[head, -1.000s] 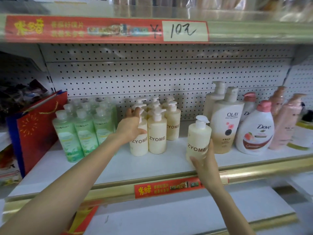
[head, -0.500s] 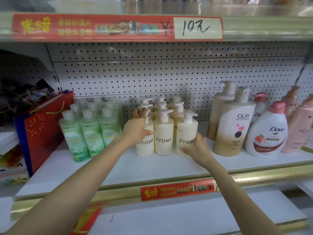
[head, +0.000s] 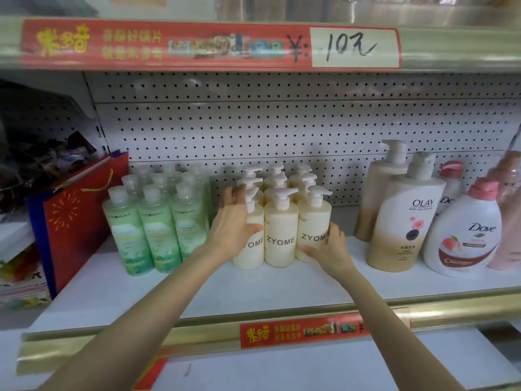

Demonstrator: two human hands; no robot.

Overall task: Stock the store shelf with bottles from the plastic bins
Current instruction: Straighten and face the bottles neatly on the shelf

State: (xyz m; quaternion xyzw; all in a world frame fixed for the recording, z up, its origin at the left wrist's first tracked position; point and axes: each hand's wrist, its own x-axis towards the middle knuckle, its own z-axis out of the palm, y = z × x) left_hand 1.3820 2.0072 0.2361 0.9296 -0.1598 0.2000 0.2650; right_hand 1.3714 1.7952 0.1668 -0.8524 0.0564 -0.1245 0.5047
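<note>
Your right hand (head: pixel 328 246) grips the front-right ZYOME bottle (head: pixel 314 218) low down. Your left hand (head: pixel 232 224) clasps the front-left bottle (head: pixel 251 256). Both bottles stand upright directly ahead, flanking the middle bottle (head: pixel 280 235).

White shelf (head: pixel 282 289), green bottles (head: pixel 158 232), cream ZYOME bottles (head: pixel 280 230), Olay bottle (head: pixel 406 221), Dove bottle (head: pixel 465 235), red gift bag (head: pixel 76 221).

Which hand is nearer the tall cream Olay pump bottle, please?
Right. The right hand grips the rightmost ZYOME bottle beside the Olay bottle; the left hand grips the leftmost ZYOME bottle, farther left.
</note>
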